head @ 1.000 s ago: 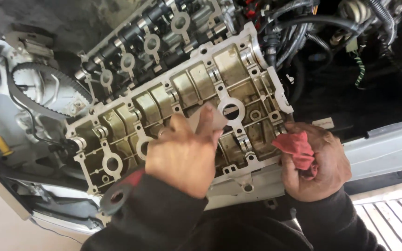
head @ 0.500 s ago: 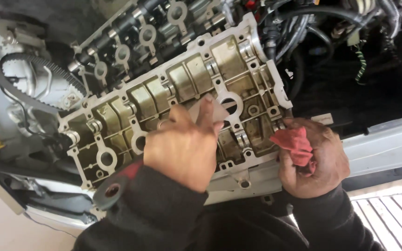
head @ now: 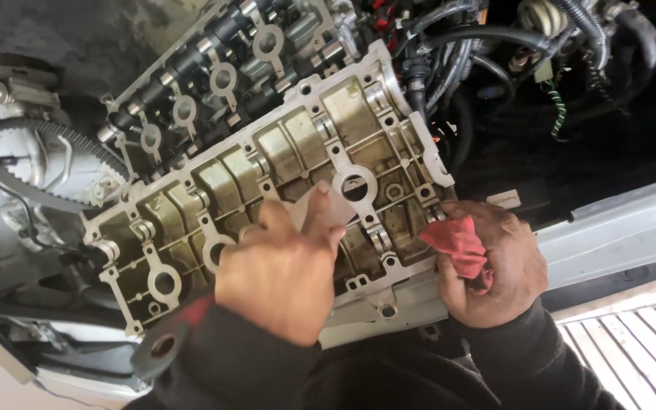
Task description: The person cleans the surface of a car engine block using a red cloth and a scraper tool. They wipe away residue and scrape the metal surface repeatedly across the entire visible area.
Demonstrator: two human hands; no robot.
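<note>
The left hand [head: 286, 277] presses flat on the big silver metal engine cover [head: 267, 182], fingers apart. Just right of it, the right hand [head: 495, 266] squeezes a red rag [head: 455, 244].

A toothed belt [head: 36, 163] curves over a grey wheel at the left of the frame. Black hoses [head: 480, 30] cross the upper right. A ribbed white panel [head: 632, 357] fills the lower right corner.
</note>
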